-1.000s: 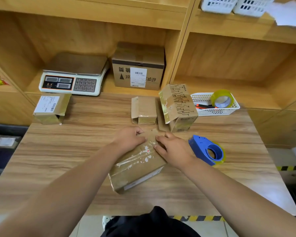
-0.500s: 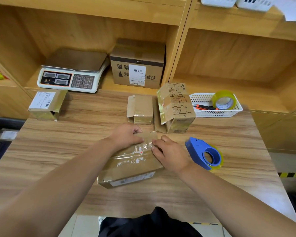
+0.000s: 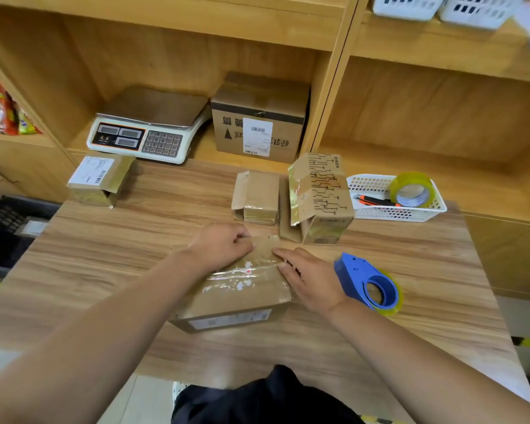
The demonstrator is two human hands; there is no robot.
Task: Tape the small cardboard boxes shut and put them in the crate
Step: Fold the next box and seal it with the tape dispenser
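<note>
I'm closing the box point(image 3: 239, 298) that lies on the table point(image 3: 104, 255) right in front of me; it is not yet taped. My left hand point(image 3: 221, 244) curls over its far edge, pinching the flap down. My right hand point(image 3: 309, 280) lies with fingers straight, pressing the far right corner. Next, I judge, 1 hand must keep the flap flat while the other takes the dispenser point(image 3: 367, 283) just beside my right wrist. 3 more wait: the labelled box point(image 3: 100, 179), flap box point(image 3: 257, 197) and printed box point(image 3: 320, 194). The basket point(image 3: 367, 182) holds a roll point(image 3: 410, 189) and a knife point(image 3: 374, 201). The crate point(image 3: 0, 228) sits below the table's left edge, with something pale inside that I can't make out
</note>
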